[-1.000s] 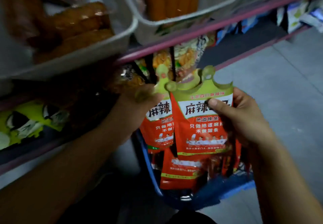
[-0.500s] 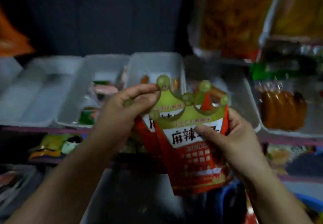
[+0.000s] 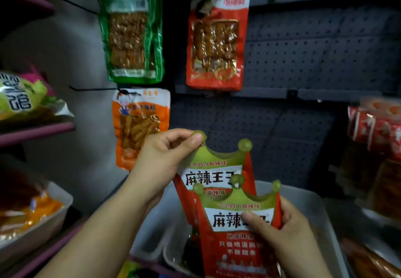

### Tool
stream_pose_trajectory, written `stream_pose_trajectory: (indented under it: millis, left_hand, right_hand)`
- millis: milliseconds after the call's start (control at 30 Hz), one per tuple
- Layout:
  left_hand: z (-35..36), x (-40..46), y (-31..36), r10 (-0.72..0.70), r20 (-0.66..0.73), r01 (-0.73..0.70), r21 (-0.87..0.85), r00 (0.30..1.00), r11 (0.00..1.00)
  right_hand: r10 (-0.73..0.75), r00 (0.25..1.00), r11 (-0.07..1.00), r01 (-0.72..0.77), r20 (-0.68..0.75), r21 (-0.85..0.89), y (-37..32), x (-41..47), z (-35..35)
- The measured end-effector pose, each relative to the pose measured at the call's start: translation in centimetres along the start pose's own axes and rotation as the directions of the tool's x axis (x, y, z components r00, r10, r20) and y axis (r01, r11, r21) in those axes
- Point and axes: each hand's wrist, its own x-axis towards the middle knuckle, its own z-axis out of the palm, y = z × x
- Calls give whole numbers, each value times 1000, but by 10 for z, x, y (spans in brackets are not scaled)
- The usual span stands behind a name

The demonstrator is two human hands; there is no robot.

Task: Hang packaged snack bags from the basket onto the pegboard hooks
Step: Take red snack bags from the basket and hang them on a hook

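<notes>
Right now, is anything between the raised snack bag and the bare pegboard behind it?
Nothing visible. The left hand pinches the rear crown-topped bag in front of open pegboard; the hanging orange packet is off to its left.

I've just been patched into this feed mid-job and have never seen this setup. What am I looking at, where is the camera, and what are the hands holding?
No robot here: a person works bare-handed, and the single camera sits on their head, looking forward and down. The left hand pinches the green crown top of one red snack bag. The right hand grips a second matching bag lower and nearer the camera. Ahead is a dark pegboard where a green packet, a red packet and an orange packet already hang. A grey bin lies below the hands. The two held bags are not yet hung.
</notes>
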Motion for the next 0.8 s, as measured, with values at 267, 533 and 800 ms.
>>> stream_pose_trajectory:
  millis: [267, 533, 800]
  left_hand:
    - [-17, 78, 7, 79, -78, -74, 55, 994, 996]
    - [-6, 121, -4, 60, -45, -52, 168, 997, 984]
    - [-9, 125, -7, -18, -9, 19, 106, 1000, 994]
  right_hand:
    - [-113, 993, 992, 114, -18, 45, -38, 50, 25]
    - [-59, 997, 985, 66, -45, 159, -32, 74, 32]
    - [-50, 998, 977, 59, -48, 204, -23, 78, 38]
